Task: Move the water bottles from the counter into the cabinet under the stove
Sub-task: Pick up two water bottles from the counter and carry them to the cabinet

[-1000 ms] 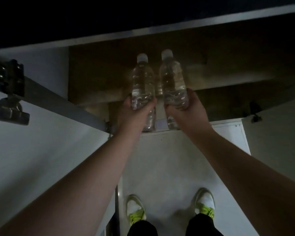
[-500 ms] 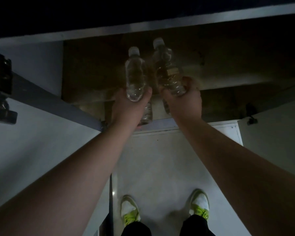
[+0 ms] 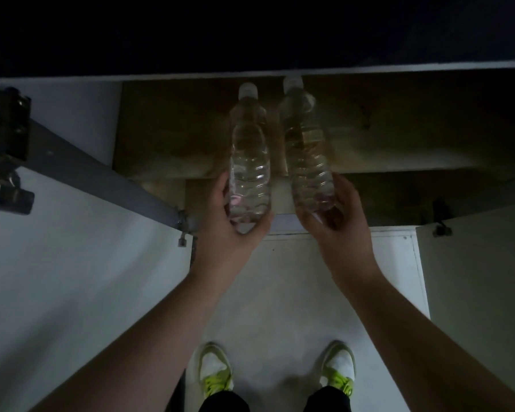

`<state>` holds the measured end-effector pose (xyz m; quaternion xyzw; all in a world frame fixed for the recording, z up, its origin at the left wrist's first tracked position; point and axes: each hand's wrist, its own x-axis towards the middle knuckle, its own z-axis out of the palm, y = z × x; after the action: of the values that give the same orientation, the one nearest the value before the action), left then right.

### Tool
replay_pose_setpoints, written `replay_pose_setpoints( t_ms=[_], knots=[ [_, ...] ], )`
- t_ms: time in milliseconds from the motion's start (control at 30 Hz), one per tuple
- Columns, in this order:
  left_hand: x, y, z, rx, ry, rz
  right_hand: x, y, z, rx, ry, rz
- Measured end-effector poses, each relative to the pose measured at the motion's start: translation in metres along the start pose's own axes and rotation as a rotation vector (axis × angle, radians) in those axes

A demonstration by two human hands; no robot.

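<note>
Two clear water bottles with white caps point into the open cabinet [image 3: 167,138], caps toward its dark back. My left hand [image 3: 229,230] cups the base of the left bottle [image 3: 249,156], thumb and fingers curled round its lower end. My right hand [image 3: 336,224] grips the base of the right bottle [image 3: 305,150] in the same way. The right bottle's cap reaches the cabinet's top edge. The bottles lie nearly parallel, a narrow gap between them. Whether they rest on the brown shelf or hang just above it is unclear in the dim light.
The left cabinet door [image 3: 57,263] stands open with its metal hinge [image 3: 3,144] at the far left. The right door [image 3: 482,278] is open too. My two shoes [image 3: 214,373] stand on the pale floor below.
Both hands slid from the bottles' middles down to their bases. The bottles now reach deeper into the cabinet, and the right one has straightened beside the left.
</note>
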<state>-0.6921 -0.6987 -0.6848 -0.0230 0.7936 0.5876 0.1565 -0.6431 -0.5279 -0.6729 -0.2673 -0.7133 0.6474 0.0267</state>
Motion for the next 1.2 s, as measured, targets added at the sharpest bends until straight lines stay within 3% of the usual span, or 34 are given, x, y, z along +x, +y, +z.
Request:
replay_pose_setpoints(
  t_ms=[267,533,833,1200],
  knots=[
    [0.006,0.008,0.009,0.280,0.100,0.144,0.013,-0.006,0.004,-0.420,0.167,-0.131],
    [0.056,0.034,0.010,0.506,0.243,0.283,0.044,-0.021,0.027,-0.449,0.230,-0.242],
    [0.088,0.039,0.014,0.632,0.247,0.400,0.071,-0.016,0.051,-0.491,0.287,-0.359],
    [0.113,0.041,0.018,0.620,0.206,0.354,0.108,-0.020,0.053,-0.549,0.228,-0.400]
  ],
)
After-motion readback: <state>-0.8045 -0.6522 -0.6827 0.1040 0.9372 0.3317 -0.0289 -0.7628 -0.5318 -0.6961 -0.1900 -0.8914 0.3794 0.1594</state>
